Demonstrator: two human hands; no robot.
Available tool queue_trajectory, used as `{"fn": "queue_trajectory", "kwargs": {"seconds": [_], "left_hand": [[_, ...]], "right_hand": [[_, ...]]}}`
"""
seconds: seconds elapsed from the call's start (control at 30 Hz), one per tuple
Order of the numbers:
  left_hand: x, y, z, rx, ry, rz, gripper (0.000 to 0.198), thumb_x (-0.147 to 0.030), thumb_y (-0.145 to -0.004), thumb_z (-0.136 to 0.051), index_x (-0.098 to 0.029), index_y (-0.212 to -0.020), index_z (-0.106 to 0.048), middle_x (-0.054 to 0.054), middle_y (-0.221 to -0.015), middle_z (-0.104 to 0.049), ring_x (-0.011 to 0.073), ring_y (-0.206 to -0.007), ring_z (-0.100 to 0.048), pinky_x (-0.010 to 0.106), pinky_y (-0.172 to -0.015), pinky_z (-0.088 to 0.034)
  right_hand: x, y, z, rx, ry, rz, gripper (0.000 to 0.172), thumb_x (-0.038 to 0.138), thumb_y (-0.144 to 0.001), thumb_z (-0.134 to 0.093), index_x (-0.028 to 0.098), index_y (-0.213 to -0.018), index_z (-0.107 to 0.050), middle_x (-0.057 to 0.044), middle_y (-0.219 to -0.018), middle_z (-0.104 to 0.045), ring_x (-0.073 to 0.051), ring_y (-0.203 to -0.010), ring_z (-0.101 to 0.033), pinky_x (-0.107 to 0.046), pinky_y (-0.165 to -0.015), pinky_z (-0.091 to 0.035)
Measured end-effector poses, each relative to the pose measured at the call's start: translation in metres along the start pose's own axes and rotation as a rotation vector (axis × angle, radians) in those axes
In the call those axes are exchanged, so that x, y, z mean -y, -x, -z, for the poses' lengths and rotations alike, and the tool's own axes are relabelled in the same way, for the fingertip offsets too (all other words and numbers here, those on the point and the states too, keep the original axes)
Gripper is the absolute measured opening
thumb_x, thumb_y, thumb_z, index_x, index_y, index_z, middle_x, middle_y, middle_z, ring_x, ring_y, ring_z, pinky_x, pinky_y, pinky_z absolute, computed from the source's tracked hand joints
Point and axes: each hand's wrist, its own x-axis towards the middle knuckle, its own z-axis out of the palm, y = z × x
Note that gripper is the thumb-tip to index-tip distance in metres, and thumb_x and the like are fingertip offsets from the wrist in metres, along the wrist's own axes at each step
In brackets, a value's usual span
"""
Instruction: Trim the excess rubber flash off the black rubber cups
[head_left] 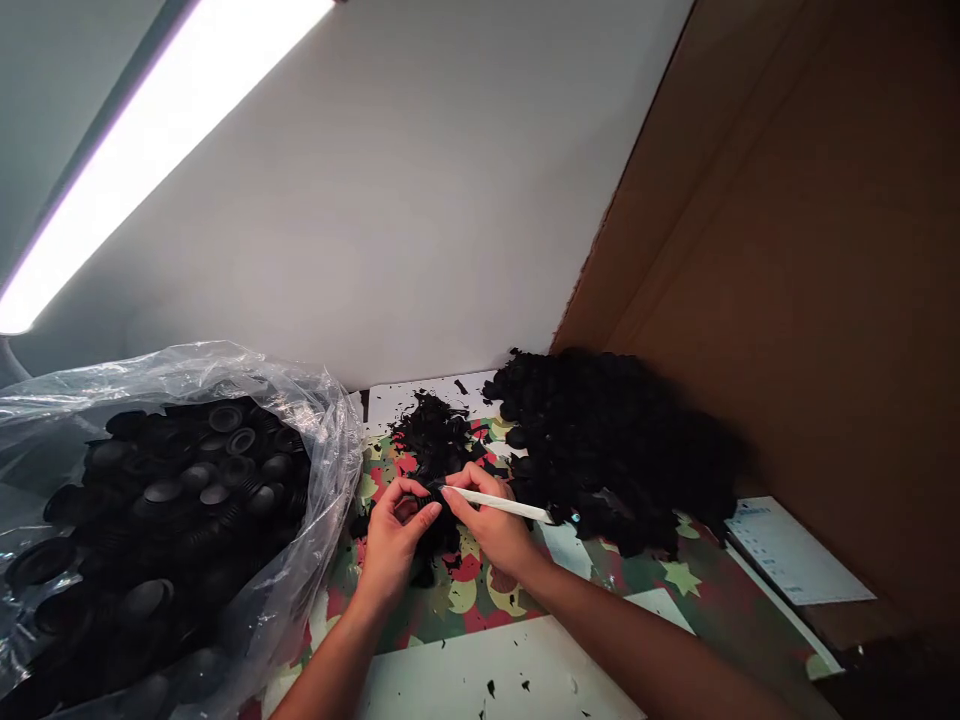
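My left hand is closed on a small black rubber part, held just above the patterned table cover. My right hand grips a thin white tool like a pen, its tip against the part. Behind my hands lies a small heap of black trimmings. A large pile of black rubber parts sits to the right of my hands.
A clear plastic bag full of black round rubber parts stands at the left. A brown cardboard wall closes the right side, a white wall the back. White sheets lie at the right and near edge. A light bar hangs above left.
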Motion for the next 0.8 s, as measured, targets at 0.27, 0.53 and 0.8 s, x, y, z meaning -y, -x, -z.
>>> {"fn": "queue_trajectory", "kwargs": {"seconds": [0.27, 0.53, 0.8], "left_hand": [[-0.003, 0.001, -0.004, -0.054, -0.059, -0.095, 0.035, -0.036, -0.061, -0.087, -0.019, -0.073, -0.059, -0.004, -0.067, -0.057, 0.0116, -0.063, -0.053, 0.021, -0.06, -0.04], [-0.01, 0.004, -0.005, -0.168, 0.247, -0.105, 0.048, -0.034, -0.056, -0.092, -0.021, -0.07, -0.048, -0.009, -0.06, -0.05, 0.0068, -0.051, -0.047, 0.017, -0.05, -0.036], [-0.02, 0.0, 0.005, -0.095, 0.555, 0.161, 0.049, -0.032, -0.063, -0.091, -0.026, -0.097, -0.056, 0.0, -0.092, -0.073, 0.0235, -0.091, -0.073, 0.04, -0.086, -0.056]], "right_hand": [[0.008, 0.003, -0.001, 0.021, 0.114, 0.091, 0.016, 0.031, -0.088, -0.054, 0.024, -0.074, -0.052, 0.0, -0.074, -0.067, -0.017, -0.065, -0.061, -0.028, -0.065, -0.045], [-0.017, -0.013, 0.011, -0.006, 0.353, 0.159, 0.016, 0.016, -0.083, -0.045, 0.024, -0.069, -0.042, -0.001, -0.071, -0.059, -0.017, -0.065, -0.056, -0.027, -0.061, -0.038], [-0.006, -0.025, 0.039, -0.029, 0.26, 0.157, 0.02, 0.022, -0.084, -0.051, 0.024, -0.065, -0.044, -0.004, -0.084, -0.067, -0.021, -0.081, -0.061, -0.031, -0.075, -0.042]]}}
